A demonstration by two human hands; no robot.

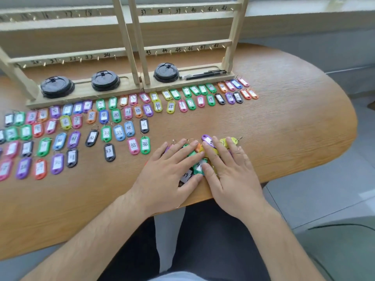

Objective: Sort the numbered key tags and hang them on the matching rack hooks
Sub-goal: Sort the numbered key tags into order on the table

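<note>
**Nearly sorted: 1 heap left under my palms**

My left hand (172,169) and my right hand (229,169) both lie flat, fingers straight and a little spread. They press down on the small jumbled heap of coloured plastic key tags (199,165) near the front edge of the rounded wooden table (284,118). Neither hand pinches anything. A purple tag (207,138) and a yellow tag (227,140) poke out past my right fingertips, and a white label reading 39 (185,175) shows beside my left thumb.

I judge this to be the sorting step. The laid-out rows of numbered tags (105,118) cover the table from left to right, and I see none on a hook. Next I should fan the heap out, read each label and lift 1 tag by its ring. 39 belongs on the top rail of the right-hand pale wooden rack (234,37), where small brass hooks (185,11) are marked 37 to 42.

In the way, 3 round black plastic lids (166,72) and what look like 2 black pens (205,75) sit on the rack bases. The sorted rows lie just in front, so reaching across could scatter them.
</note>
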